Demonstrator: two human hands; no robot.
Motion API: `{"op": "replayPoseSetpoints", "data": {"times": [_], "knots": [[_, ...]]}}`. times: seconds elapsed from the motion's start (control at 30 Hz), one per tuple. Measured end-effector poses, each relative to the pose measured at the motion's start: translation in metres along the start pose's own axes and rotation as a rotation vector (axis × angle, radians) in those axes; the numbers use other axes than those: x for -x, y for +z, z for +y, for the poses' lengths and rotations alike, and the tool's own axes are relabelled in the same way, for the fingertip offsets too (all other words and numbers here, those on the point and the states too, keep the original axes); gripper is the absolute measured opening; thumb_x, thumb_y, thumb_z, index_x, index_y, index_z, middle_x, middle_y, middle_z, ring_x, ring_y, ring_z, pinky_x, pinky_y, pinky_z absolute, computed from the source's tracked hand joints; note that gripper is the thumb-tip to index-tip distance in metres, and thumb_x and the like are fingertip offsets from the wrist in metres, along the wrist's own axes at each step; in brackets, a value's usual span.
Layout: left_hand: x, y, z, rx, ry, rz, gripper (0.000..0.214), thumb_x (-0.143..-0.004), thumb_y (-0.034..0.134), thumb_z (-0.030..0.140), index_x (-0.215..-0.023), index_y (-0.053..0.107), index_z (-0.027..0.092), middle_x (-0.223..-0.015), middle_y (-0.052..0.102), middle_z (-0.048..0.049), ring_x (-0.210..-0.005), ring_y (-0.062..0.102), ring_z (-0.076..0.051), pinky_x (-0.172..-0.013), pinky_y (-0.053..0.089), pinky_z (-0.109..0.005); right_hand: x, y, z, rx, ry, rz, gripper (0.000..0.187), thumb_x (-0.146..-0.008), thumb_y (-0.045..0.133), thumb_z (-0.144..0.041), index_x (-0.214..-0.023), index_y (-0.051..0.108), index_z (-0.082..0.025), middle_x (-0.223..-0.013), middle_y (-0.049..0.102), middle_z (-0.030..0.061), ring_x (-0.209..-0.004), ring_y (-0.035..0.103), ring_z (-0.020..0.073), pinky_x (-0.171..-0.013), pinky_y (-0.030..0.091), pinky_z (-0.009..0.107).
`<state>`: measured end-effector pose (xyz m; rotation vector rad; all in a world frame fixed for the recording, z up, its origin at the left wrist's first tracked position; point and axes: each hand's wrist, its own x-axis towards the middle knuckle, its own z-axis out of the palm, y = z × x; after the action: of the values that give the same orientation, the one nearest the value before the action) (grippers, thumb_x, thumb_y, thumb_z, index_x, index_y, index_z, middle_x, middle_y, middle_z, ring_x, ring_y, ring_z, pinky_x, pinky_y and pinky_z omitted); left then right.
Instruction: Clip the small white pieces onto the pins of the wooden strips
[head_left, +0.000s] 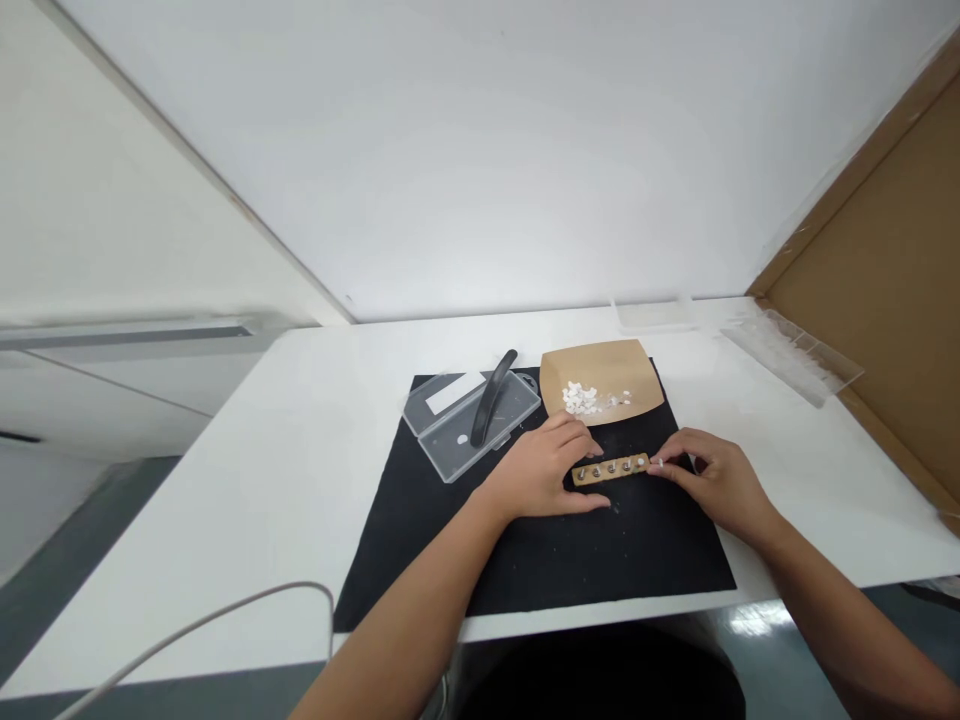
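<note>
A narrow tan strip [611, 470] lies on the black mat, with several metal studs in a row and a white spot at its right end. Around the strip's left part is my left hand [546, 468], fingers on the far side and thumb on the near side, spread apart. My right hand [720, 482] is at the strip's right end, thumb and forefinger pinched on a small white piece [661, 462]. Just beyond the strip, a brown paper tray [600, 362] holds a heap of small white pieces [580, 398].
An open clear plastic case [457, 445] lies on the black mat [570, 570], with a black curved handle-like object [491, 400] across it. Clear plastic trays [795, 355] stand at the right near a brown panel [885, 220]. A grey cable [225, 605] crosses the white table [300, 450].
</note>
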<state>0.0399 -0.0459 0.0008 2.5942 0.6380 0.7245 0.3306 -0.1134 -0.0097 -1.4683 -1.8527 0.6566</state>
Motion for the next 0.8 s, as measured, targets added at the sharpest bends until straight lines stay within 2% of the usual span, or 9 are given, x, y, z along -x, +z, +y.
{"op": "replayPoseSetpoints", "data": {"times": [0.1, 0.27, 0.47, 0.8], "knots": [[0.001, 0.001, 0.001, -0.026, 0.005, -0.03, 0.044, -0.092, 0.076, 0.056, -0.115, 0.067, 0.019, -0.106, 0.074, -0.0103, -0.105, 0.067, -0.028, -0.089, 0.059, -0.04, 0.001, 0.002, 0.009, 0.057, -0.03, 0.001, 0.018, -0.096, 0.077, -0.043, -0.089, 0.078, -0.027, -0.092, 0.077, 0.0019, -0.082, 0.07, 0.02, -0.072, 0.053, 0.034], [0.001, 0.001, 0.005, -0.05, -0.042, -0.074, 0.045, -0.093, 0.076, 0.047, -0.125, 0.06, 0.02, -0.117, 0.074, -0.0105, -0.112, 0.066, -0.029, -0.087, 0.06, -0.04, -0.001, 0.01, 0.004, 0.081, -0.118, -0.001, 0.02, -0.101, 0.07, -0.041, -0.09, 0.077, -0.026, -0.095, 0.076, 0.0034, -0.087, 0.072, 0.021, -0.078, 0.057, 0.035], [0.0, 0.003, 0.005, -0.048, -0.07, -0.115, 0.03, -0.098, 0.07, 0.036, -0.122, 0.061, 0.021, -0.109, 0.076, -0.0077, -0.108, 0.067, -0.027, -0.082, 0.059, -0.036, -0.004, 0.016, 0.003, 0.206, -0.197, -0.002, 0.028, -0.104, 0.065, -0.045, -0.092, 0.077, -0.023, -0.093, 0.072, 0.0065, -0.081, 0.068, 0.022, -0.075, 0.057, 0.038], [0.002, 0.003, 0.004, 0.004, -0.102, -0.108, 0.031, -0.098, 0.073, 0.037, -0.122, 0.062, 0.021, -0.109, 0.076, -0.0079, -0.109, 0.067, -0.026, -0.082, 0.059, -0.034, -0.003, 0.013, 0.004, 0.071, -0.098, -0.039, 0.019, -0.105, 0.063, -0.037, -0.102, 0.077, -0.024, -0.099, 0.072, 0.0064, -0.09, 0.07, 0.0229, -0.08, 0.058, 0.039]]}}
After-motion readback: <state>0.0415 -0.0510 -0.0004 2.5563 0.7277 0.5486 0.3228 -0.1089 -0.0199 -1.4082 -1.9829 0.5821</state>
